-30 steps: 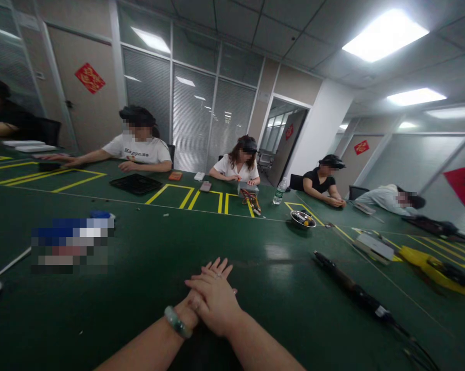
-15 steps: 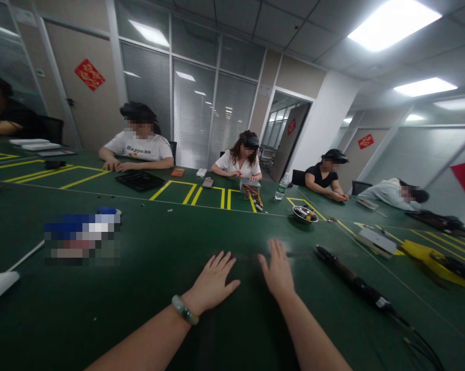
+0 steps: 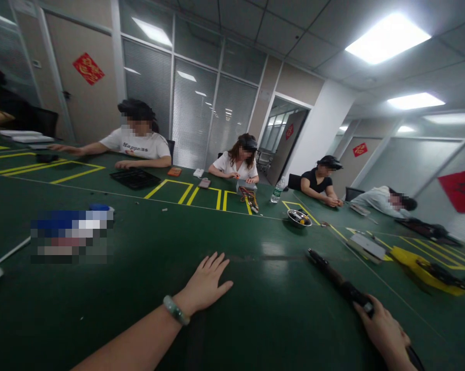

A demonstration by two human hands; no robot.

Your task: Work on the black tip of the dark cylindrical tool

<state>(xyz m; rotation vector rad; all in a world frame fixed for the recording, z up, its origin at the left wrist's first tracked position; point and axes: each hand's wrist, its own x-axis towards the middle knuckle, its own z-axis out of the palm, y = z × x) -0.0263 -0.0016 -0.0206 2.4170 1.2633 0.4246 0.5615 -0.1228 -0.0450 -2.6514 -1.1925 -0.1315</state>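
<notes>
My left hand (image 3: pixel 206 284) lies flat on the green table (image 3: pixel 139 268) with its fingers spread and nothing in it; a pale green bangle (image 3: pixel 175 310) circles that wrist. My right hand (image 3: pixel 382 332) is at the lower right, fingers curled over the near end of a long black electric screwdriver (image 3: pixel 334 278) that lies on the table and points away from me. The tool's cable end is hidden under the hand.
A metal bowl (image 3: pixel 298 218) with small parts sits beyond the tool. A yellow object (image 3: pixel 429 263) and a grey flat box (image 3: pixel 367 246) lie to the right. A black tray (image 3: pixel 135 178), a water bottle (image 3: pixel 276 191) and several seated people line the far edge.
My hands were stacked together, then spread apart flat. Since then the right hand has moved right and down onto the black screwdriver, while the left stays flat.
</notes>
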